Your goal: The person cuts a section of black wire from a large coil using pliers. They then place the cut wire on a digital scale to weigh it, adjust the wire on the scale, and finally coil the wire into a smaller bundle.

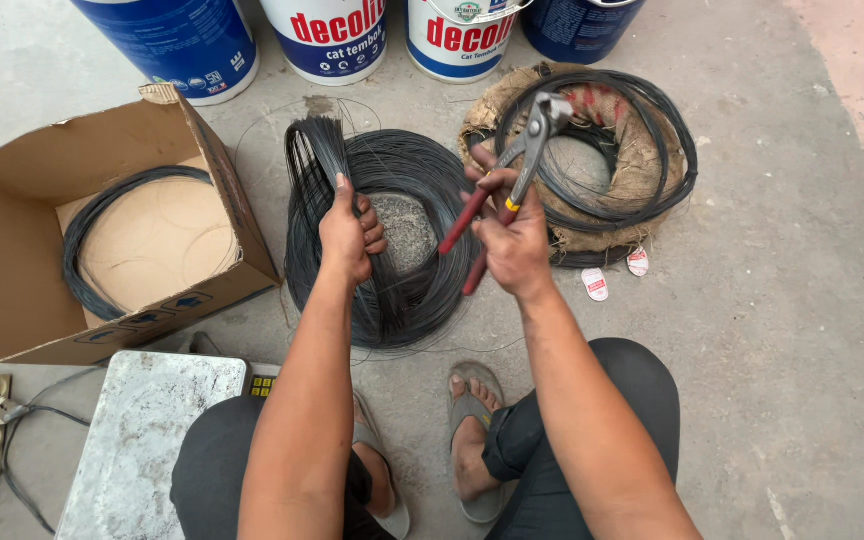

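Left hand [350, 232]: clenched on a wire bundle [317, 150] rising from the wire coil [392, 235]. Right hand [512, 235], at 3 o'clock: grasping red-handled pincers [512, 175]. The cut likely goes best with the bundle held taut and the pincer head square across it.

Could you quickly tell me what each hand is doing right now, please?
Left hand: closed around a bundle of black wire.
Right hand: closed on the red handles of pincers.

Workshop floor: wire coils [392, 235], paint buckets [324, 38], concrete.
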